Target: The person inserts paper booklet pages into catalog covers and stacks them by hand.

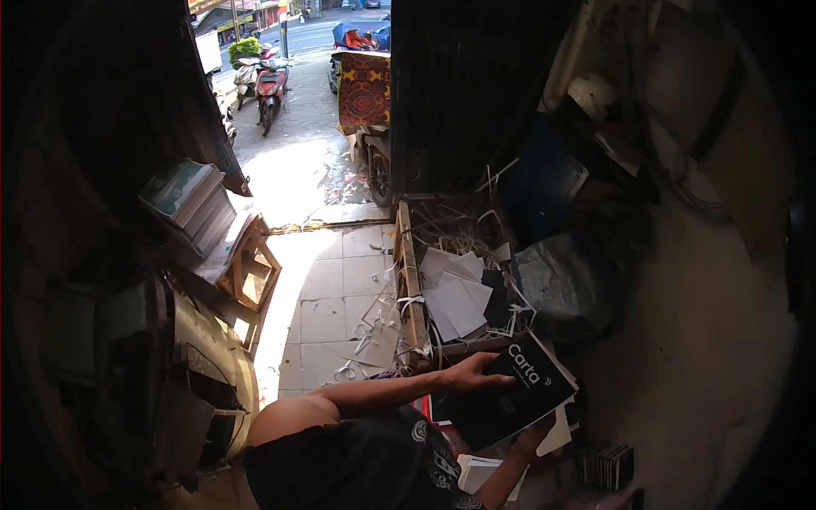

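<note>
Papers (512,401), black-topped, in both hands (474,374)

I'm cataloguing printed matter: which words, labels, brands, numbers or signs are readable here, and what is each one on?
"Carta": large pale letters on the black cover.
Smaller line beneath "Carta": too small to read.
Pale print on the dark shirt: too blurred to read.
Any print on the green-topped stack: too blurred to read.
No number or sign is legible.
</note>
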Motion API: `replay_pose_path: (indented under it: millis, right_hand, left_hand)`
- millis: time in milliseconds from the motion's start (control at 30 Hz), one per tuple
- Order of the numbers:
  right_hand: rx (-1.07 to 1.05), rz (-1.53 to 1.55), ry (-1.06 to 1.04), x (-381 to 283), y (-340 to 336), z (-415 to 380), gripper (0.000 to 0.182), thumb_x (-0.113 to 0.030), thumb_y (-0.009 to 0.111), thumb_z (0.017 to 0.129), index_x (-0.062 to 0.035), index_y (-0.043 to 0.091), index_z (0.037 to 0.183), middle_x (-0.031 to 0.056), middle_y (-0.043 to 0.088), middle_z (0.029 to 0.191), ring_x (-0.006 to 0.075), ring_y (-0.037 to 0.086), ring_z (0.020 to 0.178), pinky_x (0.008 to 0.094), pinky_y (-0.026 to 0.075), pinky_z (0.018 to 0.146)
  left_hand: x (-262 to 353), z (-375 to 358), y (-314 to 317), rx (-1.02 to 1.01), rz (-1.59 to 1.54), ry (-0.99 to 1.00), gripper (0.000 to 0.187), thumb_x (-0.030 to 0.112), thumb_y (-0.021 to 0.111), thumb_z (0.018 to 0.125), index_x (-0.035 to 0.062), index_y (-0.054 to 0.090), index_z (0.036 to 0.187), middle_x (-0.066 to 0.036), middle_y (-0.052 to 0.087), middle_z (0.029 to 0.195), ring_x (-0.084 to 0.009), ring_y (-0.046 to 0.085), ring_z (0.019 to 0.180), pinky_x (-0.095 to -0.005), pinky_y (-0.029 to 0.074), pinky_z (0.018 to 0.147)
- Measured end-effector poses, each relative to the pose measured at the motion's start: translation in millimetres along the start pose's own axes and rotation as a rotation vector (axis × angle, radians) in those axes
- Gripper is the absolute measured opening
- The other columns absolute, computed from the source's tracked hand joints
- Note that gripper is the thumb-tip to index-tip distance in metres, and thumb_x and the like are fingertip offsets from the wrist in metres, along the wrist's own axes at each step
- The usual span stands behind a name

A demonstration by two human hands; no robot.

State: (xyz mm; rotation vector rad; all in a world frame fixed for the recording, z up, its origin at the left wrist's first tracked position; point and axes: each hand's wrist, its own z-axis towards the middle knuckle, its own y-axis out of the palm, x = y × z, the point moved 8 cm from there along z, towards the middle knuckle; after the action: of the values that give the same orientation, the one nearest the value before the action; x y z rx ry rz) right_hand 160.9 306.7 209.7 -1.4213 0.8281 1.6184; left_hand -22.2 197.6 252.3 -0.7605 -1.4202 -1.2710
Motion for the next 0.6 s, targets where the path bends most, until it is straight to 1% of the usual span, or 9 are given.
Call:
replay_pose_path:
  millis: [67, 200, 233, 267, 333, 400, 467, 500, 600]
  right_hand:
    - [0.034, -0.291, -0.182, -21.5, 8.2, 6.2, 0.050, -0.034, 0.052, 0.094, 0.0024, 0.047, 0.128, 0.0180, 0.057, 0.121, 0.0283, 0.058, 0.108, 0.0377, 0.049, 0.091]
    - [0.144, -0.308, -0.261, -0.6, 23.2, 7.2, 0.042, -0.030, 0.056, 0.091, 0.0043, 0.056, 0.114, 0.0196, 0.064, 0.105, 0.0309, 0.063, 0.095, 0.0409, 0.051, 0.081]
    - [0.157, -0.427, -0.431, -14.5, 33.5, 1.4, 0.037, -0.027, 0.058, 0.090, 0.0049, 0.058, 0.109, 0.0210, 0.065, 0.100, 0.0334, 0.064, 0.092, 0.0426, 0.050, 0.079]
    - [0.198, -0.398, -0.418, -14.8, 39.5, -1.0, 0.036, -0.025, 0.063, 0.086, 0.0050, 0.058, 0.105, 0.0225, 0.065, 0.095, 0.0380, 0.063, 0.088, 0.0446, 0.050, 0.077]
    - [0.301, -0.737, -0.630, -18.5, 54.5, -16.8, 0.039, -0.024, 0.070, 0.080, 0.0044, 0.057, 0.103, 0.0210, 0.064, 0.090, 0.0409, 0.062, 0.084, 0.0484, 0.049, 0.076]
    - [0.428, -0.840, -0.705, -0.7, 55.5, -24.7, 0.042, -0.025, 0.073, 0.078, 0.0037, 0.055, 0.103, 0.0212, 0.061, 0.096, 0.0411, 0.060, 0.088, 0.0499, 0.048, 0.077]
    - [0.382, -0.844, -0.610, 18.6, 52.7, -17.3, 0.047, -0.026, 0.074, 0.077, 0.0032, 0.052, 0.106, 0.0214, 0.058, 0.105, 0.0401, 0.058, 0.093, 0.0497, 0.047, 0.078]
    - [0.271, -0.795, -0.478, 10.6, 56.1, -8.0, 0.050, -0.027, 0.074, 0.078, 0.0030, 0.050, 0.110, 0.0216, 0.056, 0.110, 0.0391, 0.057, 0.096, 0.0487, 0.047, 0.079]
    - [0.245, -0.896, -0.442, 22.5, 50.2, -7.8, 0.054, -0.027, 0.073, 0.079, 0.0028, 0.046, 0.116, 0.0218, 0.052, 0.118, 0.0368, 0.056, 0.101, 0.0459, 0.047, 0.081]
  left_hand:
    - [9.9, 1.8, -4.2, 0.085, 0.081, 0.086, 0.040, 0.025, 0.068, 0.088, -0.0019, 0.058, 0.117, -0.006, 0.067, 0.108, -0.0100, 0.059, 0.098, -0.0285, 0.047, 0.089]
    - [4.3, -4.8, -20.2, 0.387, 0.232, 0.150, 0.036, 0.019, 0.069, 0.087, -0.0025, 0.059, 0.113, -0.011, 0.068, 0.102, -0.0121, 0.062, 0.092, -0.0300, 0.050, 0.083]
    - [7.5, -6.1, -23.2, 0.438, 0.258, 0.167, 0.035, 0.018, 0.069, 0.086, -0.0023, 0.060, 0.112, -0.012, 0.069, 0.099, -0.0126, 0.063, 0.090, -0.0302, 0.051, 0.082]
    - [10.8, -7.2, -27.4, 0.490, 0.285, 0.185, 0.034, 0.018, 0.069, 0.086, -0.0021, 0.060, 0.111, -0.013, 0.069, 0.097, -0.0132, 0.064, 0.088, -0.0305, 0.052, 0.080]
    - [10.4, -10.0, -32.1, 0.555, 0.288, 0.217, 0.031, 0.017, 0.070, 0.085, -0.0016, 0.061, 0.109, -0.013, 0.069, 0.094, -0.0141, 0.065, 0.085, -0.0305, 0.052, 0.077]
    - [12.6, -12.2, -36.2, 0.598, 0.305, 0.241, 0.030, 0.017, 0.070, 0.085, -0.0013, 0.062, 0.108, -0.013, 0.069, 0.091, -0.0144, 0.065, 0.084, -0.0305, 0.053, 0.074]
    - [16.2, -15.5, -39.5, 0.620, 0.337, 0.257, 0.029, 0.016, 0.070, 0.085, -0.0011, 0.062, 0.106, -0.013, 0.069, 0.090, -0.0143, 0.065, 0.083, -0.0306, 0.052, 0.072]
    - [18.1, -17.1, -40.6, 0.628, 0.340, 0.257, 0.028, 0.015, 0.070, 0.085, -0.0013, 0.062, 0.106, -0.012, 0.069, 0.090, -0.0142, 0.065, 0.082, -0.0307, 0.053, 0.072]
    - [22.3, -20.2, -42.2, 0.609, 0.323, 0.274, 0.027, 0.016, 0.068, 0.086, -0.0016, 0.062, 0.106, -0.011, 0.069, 0.092, -0.0125, 0.064, 0.084, -0.0293, 0.052, 0.072]
